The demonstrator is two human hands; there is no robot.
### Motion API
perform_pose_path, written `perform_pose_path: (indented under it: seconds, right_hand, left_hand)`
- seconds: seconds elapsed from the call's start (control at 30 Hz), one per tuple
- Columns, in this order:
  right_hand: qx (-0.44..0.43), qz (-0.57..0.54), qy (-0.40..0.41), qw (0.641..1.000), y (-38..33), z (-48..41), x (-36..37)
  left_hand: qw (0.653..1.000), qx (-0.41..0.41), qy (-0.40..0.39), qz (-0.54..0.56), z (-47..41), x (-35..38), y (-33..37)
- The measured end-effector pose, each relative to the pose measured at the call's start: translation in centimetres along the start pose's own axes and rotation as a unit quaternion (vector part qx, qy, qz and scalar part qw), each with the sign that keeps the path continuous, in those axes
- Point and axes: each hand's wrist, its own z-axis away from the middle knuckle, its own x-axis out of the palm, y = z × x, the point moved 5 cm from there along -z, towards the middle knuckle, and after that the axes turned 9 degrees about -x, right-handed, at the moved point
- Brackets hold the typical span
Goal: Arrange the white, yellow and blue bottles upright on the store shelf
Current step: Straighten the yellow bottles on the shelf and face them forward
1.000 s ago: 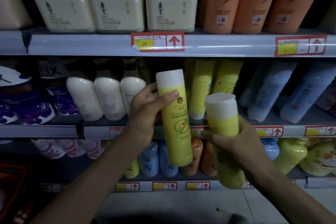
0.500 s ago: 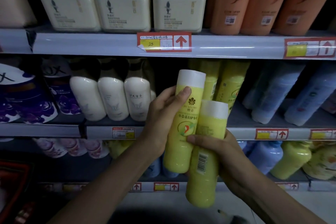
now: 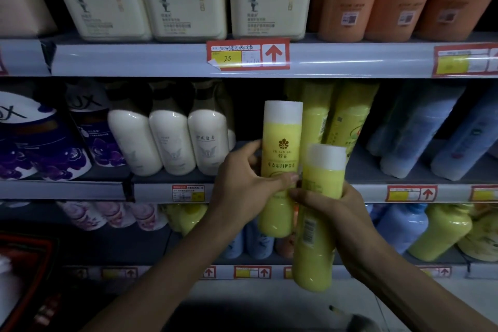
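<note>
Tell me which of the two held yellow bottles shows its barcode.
The lower yellow bottle, in the right hand. A barcode runs down its side. The higher bottle, in the left hand, shows its flower logo instead.

The yellow bottles [image 3: 280, 170] look like smooth matt plastic with white caps; the white bottles [image 3: 172, 140] are glossy. Paper price tags [image 3: 248, 54] sit behind a shiny clear strip.

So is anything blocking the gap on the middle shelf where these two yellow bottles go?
Nothing visible does. The dark gap between the white bottles and the shelved yellow bottles looks open behind the held bottle.
</note>
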Motion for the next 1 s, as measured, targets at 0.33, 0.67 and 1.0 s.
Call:
perform_pose_path:
  seconds: [0.33,0.67,1.0]
  right_hand:
    - [0.005,-0.023,0.018,1.0,-1.1,1.2,-0.8]
    - [0.005,-0.029,0.042,0.999,-1.3,1.3,-2.1]
    - [0.022,-0.019,0.037,0.999,-1.7,1.6,-2.2]
  left_hand:
    - [0.983,0.042,0.136,0.112,-3.5,0.4,-0.2]
    - [0.975,0.048,0.178,0.126,-8.0,1.5,-3.3]
    - [0.964,-0.012,0.244,-0.104,-6.0,1.7,-3.8]
